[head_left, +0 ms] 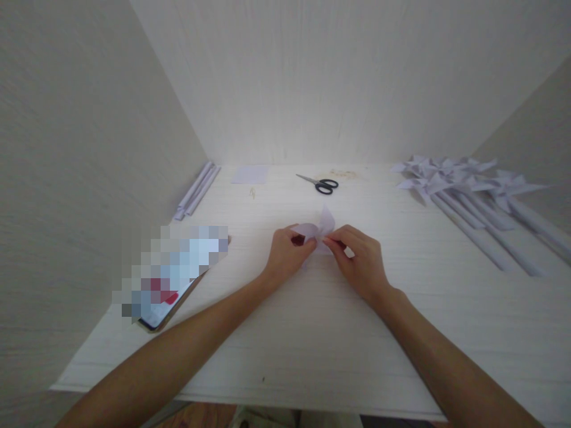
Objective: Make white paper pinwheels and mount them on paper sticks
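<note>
A white paper pinwheel (327,221) with curved blades is between my hands, above the middle of the table. My left hand (288,252) is closed around its left side, thumb near the centre. From the right, the fingertips of my right hand (361,258) pinch at the pinwheel's centre. Whether a small piece is also between those fingertips is too small to tell. Beyond my hands lie black-handled scissors (325,185), their blades pointing left.
Several finished paper pinwheels on rolled paper sticks (468,229) are piled at the right. Paper rolls (196,191), a flat paper sheet (250,174) and small pale bits (252,192) lie at the back left. A phone (182,273) rests left of my arm. Walls enclose the table.
</note>
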Tool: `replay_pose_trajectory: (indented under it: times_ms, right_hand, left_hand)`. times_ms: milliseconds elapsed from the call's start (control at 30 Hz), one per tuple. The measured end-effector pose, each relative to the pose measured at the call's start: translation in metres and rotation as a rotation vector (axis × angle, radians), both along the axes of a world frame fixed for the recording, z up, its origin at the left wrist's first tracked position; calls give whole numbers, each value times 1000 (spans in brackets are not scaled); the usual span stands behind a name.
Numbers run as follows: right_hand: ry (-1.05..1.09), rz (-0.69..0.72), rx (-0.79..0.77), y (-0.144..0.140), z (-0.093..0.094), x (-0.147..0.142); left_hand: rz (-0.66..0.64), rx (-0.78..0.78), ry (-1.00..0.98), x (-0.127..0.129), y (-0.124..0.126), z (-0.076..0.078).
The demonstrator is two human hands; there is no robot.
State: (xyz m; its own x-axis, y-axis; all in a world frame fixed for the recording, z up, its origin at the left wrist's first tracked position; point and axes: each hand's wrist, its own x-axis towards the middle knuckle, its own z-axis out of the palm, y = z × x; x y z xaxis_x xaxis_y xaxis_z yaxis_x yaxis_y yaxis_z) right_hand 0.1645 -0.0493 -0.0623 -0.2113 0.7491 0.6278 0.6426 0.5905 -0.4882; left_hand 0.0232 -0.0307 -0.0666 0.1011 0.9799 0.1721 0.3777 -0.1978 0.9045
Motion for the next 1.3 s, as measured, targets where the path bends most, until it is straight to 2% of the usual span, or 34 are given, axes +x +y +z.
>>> replay_pose_trajectory:
  times_ms: [167,367,500,900,1300]
  right_hand:
    - [24,29,15,-1,-1,0]
    - [40,-72,-1,1,-3,2]
    - [38,-82,-11,2,-3,3]
    - [52,-81,-27,2,-1,3]
    - [-30,-71,82,-2,3,4]
  left_hand:
    - [12,-11,-3,0,1,-1]
    - [34,-25,-18,0,2,-5]
    - [29,-47,-38,-1,3,-8]
    - [49,-43,-18,0,2,-5]
    - [60,-24,25,1,-1,-1]
